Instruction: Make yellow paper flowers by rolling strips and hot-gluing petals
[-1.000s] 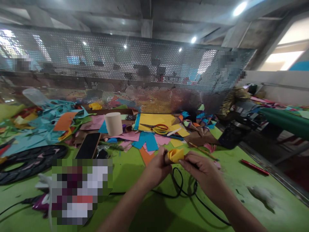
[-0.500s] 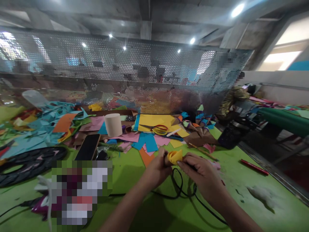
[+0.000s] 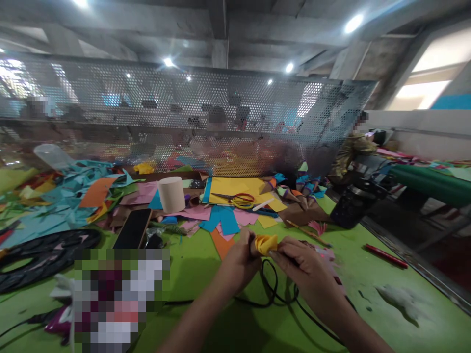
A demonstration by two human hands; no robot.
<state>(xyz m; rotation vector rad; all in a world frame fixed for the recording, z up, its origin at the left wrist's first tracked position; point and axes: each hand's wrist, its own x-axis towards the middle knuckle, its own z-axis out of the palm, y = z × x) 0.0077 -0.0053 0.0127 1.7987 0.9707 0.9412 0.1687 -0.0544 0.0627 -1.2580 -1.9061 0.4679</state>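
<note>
A small rolled and folded piece of yellow paper is held between my two hands above the green tabletop. My left hand is closed around its left end, the fingers curled in. My right hand pinches its right edge between thumb and fingers. Below my hands a black cable loops across the table. Just beyond them lie blue paper pieces and an orange strip. What my left fingers cover of the paper is hidden.
Yellow-handled scissors rest on yellow sheets. Nearby are a white paper roll, a phone, a red pen and a black bottle. Paper scraps pile up at left. Behind stands a perforated metal screen; a person sits at right.
The yellow paper has turned slightly, and its open folds look flatter. My right fingers have shifted a little along its edge. The whole view has moved slightly.
</note>
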